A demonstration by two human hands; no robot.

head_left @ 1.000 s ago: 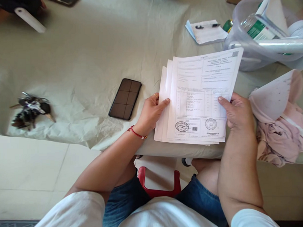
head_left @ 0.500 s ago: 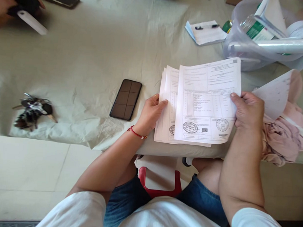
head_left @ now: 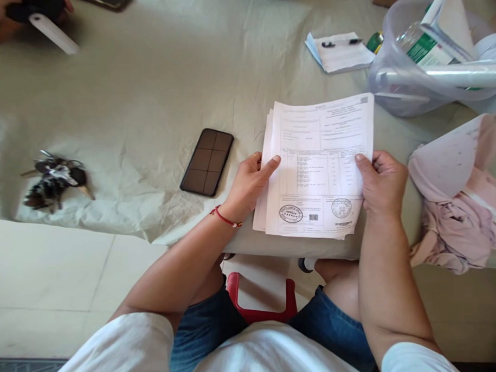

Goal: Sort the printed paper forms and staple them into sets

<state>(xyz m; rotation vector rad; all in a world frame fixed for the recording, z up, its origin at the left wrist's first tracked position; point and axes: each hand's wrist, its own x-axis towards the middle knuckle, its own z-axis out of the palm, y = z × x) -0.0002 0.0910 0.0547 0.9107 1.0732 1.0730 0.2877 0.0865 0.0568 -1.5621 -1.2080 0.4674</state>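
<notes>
Hands: left hand (head_left: 248,188) and right hand (head_left: 382,185) clamp paper stack (head_left: 317,167) by side edges.
Stack axis: runs away from body.
Room: bare tabletop (head_left: 145,90) left, phone (head_left: 207,162) near.

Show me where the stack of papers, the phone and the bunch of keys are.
stack of papers (head_left: 318,156), head view, on the printed top sheet above the stamps.
phone (head_left: 207,162), head view, middle of its dark screen.
bunch of keys (head_left: 53,180), head view, on the dark cluster at the centre.

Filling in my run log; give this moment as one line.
left hand: grips stack of papers left edge | right hand: grips right edge | stack: over table edge | phone: left, apart
</notes>
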